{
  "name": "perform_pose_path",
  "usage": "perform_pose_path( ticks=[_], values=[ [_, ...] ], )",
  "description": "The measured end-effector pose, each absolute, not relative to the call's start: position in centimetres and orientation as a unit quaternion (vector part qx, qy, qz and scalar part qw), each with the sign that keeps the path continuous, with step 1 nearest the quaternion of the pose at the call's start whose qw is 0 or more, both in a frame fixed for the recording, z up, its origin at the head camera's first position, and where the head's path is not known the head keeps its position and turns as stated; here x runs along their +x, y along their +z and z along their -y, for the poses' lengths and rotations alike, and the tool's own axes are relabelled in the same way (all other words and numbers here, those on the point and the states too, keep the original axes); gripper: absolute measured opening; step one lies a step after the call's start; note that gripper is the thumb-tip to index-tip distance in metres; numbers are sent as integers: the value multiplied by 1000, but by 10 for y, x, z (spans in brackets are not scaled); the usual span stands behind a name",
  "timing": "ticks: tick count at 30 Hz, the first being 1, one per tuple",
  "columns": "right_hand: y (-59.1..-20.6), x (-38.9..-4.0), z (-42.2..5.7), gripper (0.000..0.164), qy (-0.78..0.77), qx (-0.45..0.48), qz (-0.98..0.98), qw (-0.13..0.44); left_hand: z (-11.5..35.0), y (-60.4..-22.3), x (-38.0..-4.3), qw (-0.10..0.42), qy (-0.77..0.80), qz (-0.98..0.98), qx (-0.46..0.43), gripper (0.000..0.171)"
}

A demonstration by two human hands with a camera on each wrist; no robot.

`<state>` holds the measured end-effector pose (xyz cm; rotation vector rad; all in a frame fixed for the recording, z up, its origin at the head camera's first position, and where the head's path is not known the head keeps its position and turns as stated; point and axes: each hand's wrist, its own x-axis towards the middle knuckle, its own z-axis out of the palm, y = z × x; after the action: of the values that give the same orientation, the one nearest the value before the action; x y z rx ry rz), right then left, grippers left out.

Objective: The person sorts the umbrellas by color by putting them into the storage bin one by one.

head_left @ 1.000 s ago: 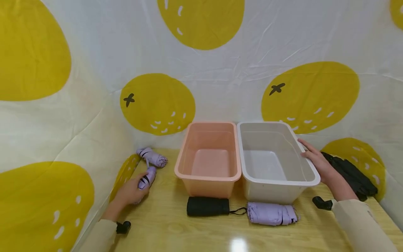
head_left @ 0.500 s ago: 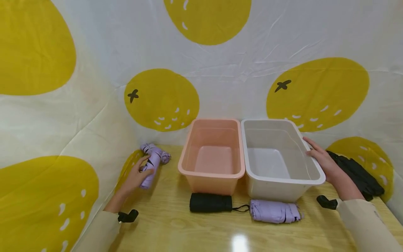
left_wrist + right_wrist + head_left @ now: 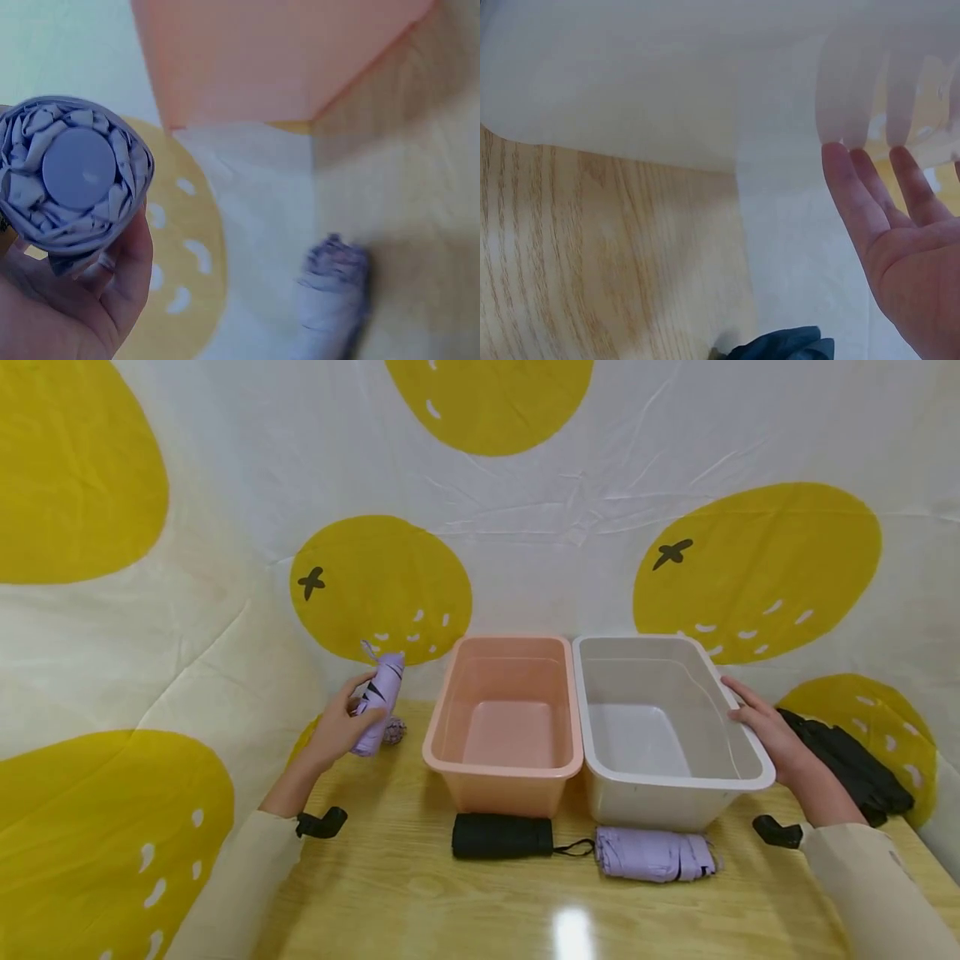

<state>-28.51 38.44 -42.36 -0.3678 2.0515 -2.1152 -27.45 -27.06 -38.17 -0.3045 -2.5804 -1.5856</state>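
White tub [image 3: 652,806] stands beside peach tub [image 3: 502,793]. Your right hand [image 3: 768,739] touches white tub's outer side, fingers apart; hard push could shift both tubs. Your left hand [image 3: 341,727], fingers clamped round lilac umbrella [image 3: 380,693], holds it aloft, tilted, left of peach tub; weak grip could drop it. Second umbrella [image 3: 334,300] lies below; low sweep could knock it.

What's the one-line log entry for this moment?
left hand: holds lilac umbrella | right hand: touches white bin | black umbrella: in front of pink bin
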Motion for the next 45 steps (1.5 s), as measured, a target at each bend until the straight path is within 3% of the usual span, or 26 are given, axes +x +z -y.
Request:
perform_pose_path(
  ticks=[14,35,45],
  values=[
    [-422,-284,-383,62,-687,-103,-715,80,209,-332,-312,55,-483,863,-141,66],
    [-426,-284,-383,61,-657,-88,-745,81,108,-345,-357,11,-503,849,-160,63],
    [-425,-284,-383,61,-663,-85,-740,73,83,-354,-377,39,-440,882,-163,63]
  ],
)
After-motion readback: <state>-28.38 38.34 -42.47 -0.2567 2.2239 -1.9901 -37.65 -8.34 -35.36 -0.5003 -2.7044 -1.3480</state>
